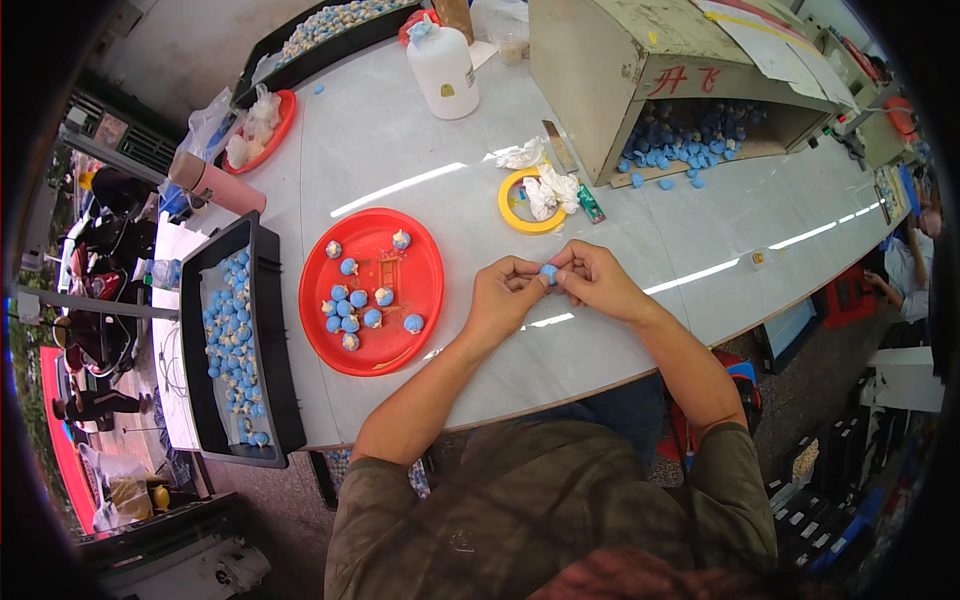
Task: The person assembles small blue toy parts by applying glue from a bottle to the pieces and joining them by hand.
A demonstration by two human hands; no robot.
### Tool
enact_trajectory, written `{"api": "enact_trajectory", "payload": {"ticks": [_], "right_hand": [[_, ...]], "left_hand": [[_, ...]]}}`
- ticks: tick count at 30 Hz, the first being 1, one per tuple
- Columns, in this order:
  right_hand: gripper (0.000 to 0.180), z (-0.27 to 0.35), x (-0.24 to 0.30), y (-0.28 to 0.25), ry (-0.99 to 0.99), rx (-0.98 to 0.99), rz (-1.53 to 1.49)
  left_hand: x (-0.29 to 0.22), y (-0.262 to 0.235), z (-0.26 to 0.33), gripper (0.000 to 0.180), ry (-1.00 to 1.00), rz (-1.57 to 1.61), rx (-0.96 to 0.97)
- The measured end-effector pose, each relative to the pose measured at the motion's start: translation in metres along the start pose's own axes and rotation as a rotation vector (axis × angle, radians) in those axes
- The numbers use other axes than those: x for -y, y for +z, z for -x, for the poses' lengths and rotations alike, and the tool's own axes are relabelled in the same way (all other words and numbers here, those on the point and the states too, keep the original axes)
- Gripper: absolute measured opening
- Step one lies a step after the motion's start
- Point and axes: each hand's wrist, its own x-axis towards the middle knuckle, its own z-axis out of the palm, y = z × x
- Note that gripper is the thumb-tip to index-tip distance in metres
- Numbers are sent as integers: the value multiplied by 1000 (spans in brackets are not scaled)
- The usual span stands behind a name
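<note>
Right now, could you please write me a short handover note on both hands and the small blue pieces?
Left hand and right hand: together over the white table, fingertips pinching one small blue round piece between them.
Round red plastic plate, left of the hands: about a dozen blue pieces with pale caps.
Black rectangular tray, further left: many more such pieces.
Open cardboard box, behind the hands: a heap of plain blue pieces, some spilled onto the table.
Done: pieces on plate and tray. Left: the boxed heap, apparently.
</note>
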Motion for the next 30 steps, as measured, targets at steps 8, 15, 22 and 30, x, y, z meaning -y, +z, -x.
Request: {"api": "enact_trajectory", "payload": {"ticks": [8,15,22,30], "right_hand": [[13,-1,-5,1,-15,-7,35],[12,0,-10,4,-91,-48,42],[18,3,-3,3,-53,-39,-7],[16,2,-5,0,-56,5,-8]], "left_hand": [[13,1,0,16,77,-50,-39],[13,1,1,18,76,-113,-36],[5,0,1,19,69,-30,-10],[6,-6,-2,17,52,1,38]]}}
